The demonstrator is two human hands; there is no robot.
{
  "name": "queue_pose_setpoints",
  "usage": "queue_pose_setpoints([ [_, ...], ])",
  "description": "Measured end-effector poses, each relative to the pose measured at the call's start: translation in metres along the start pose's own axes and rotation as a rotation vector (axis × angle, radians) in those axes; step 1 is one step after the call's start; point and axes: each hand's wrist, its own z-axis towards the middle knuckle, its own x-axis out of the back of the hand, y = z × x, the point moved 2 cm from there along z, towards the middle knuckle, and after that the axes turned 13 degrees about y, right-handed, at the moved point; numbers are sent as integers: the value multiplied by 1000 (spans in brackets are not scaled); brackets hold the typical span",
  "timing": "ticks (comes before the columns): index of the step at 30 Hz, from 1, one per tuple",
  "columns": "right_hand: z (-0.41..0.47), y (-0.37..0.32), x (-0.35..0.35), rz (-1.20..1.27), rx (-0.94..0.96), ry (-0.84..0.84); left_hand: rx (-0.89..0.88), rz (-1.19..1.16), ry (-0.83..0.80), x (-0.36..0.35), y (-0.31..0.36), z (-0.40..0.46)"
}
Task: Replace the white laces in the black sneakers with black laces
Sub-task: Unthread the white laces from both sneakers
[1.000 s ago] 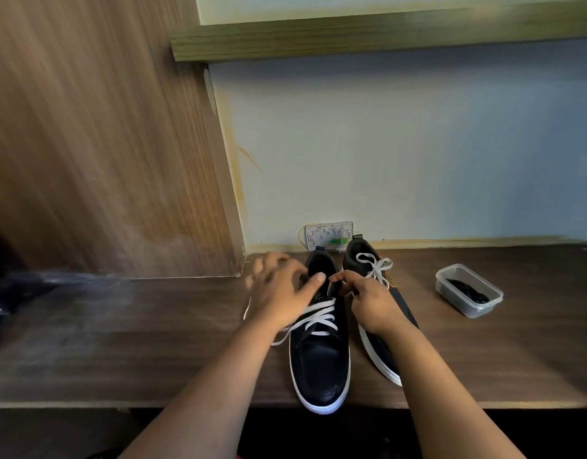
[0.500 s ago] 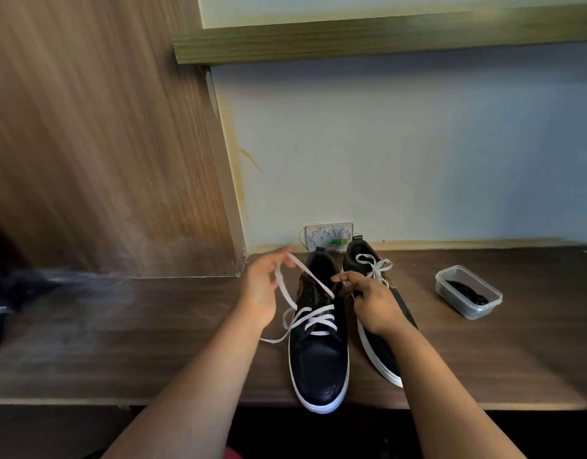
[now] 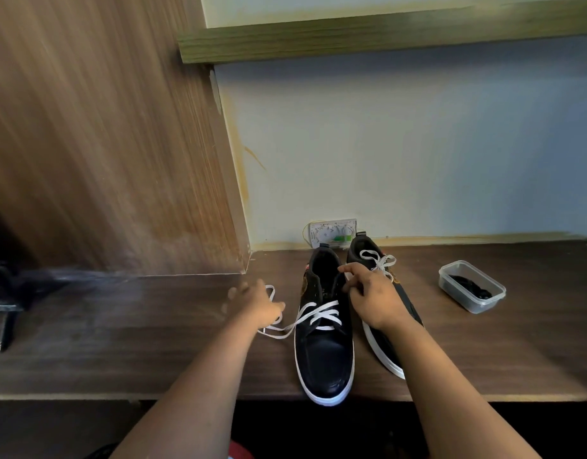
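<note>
Two black sneakers with white soles stand side by side on the desk, toes toward me. On the left sneaker [image 3: 325,352] the white lace [image 3: 318,314] stays threaded only through the lower eyelets, and its loose ends trail left across the desk. My left hand [image 3: 255,304] is blurred with fingers spread, low over the desk beside those slack ends. My right hand [image 3: 371,293] pinches the left sneaker's upper edge by the eyelets. It covers the middle of the right sneaker [image 3: 365,250], whose white lace [image 3: 380,260] is tied. Black laces [image 3: 472,288] lie in a clear plastic container [image 3: 484,306] at the right.
The dark wooden desk [image 3: 120,342] ends just under the sneakers' toes. A tall wooden panel [image 3: 103,144] closes the back left corner. A wall socket [image 3: 332,230] sits right behind the sneakers. A dark object [image 3: 7,293] lies at the far left. Overhead runs a shelf [image 3: 385,34].
My left hand pulled a lace end up out of the left sneaker's upper eyelets, then dropped left and down to the desk. The lace now lies slack. My right hand stayed in place.
</note>
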Motion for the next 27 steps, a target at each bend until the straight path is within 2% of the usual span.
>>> queue_pose_setpoints([
  [3, -2, -9, 2, -13, 87, 28, -257, -177, 161, 3, 27, -1],
  [6, -8, -19, -4, -187, 201, -123, -387, -378, 196, 0, 45, -11],
  [8, -12, -22, -4, -241, 202, -152, -344, -407, 230, -4, 54, -19],
  [10, -13, -24, 2, -279, 207, -156, -230, -376, 263, -7, 60, -24],
  [12, -12, -23, 11, -402, 189, -264, -110, -331, 262, -11, 62, -25],
  [14, -14, -15, 18, -491, 103, -410, -64, -294, 205, -16, 67, -26],
  [15, -15, -9, 19, -469, 72, -424, -60, -298, 169, -16, 69, -26],
  [16, -16, -5, 20, -399, 64, -381, -67, -309, 149, -16, 71, -25],
  [18, -16, -1, 21, -219, 117, -193, -75, -350, 134, -13, 72, -22],
  [20, -18, -6, 18, -123, 188, -108, -20, -457, 89, -13, 68, -18],
  [25, -25, -21, -10, -182, 279, -218, 139, -825, -134, -18, 53, -8],
  [27, -23, -20, -8, -183, 258, -199, 181, -889, -215, -17, 48, -6],
])
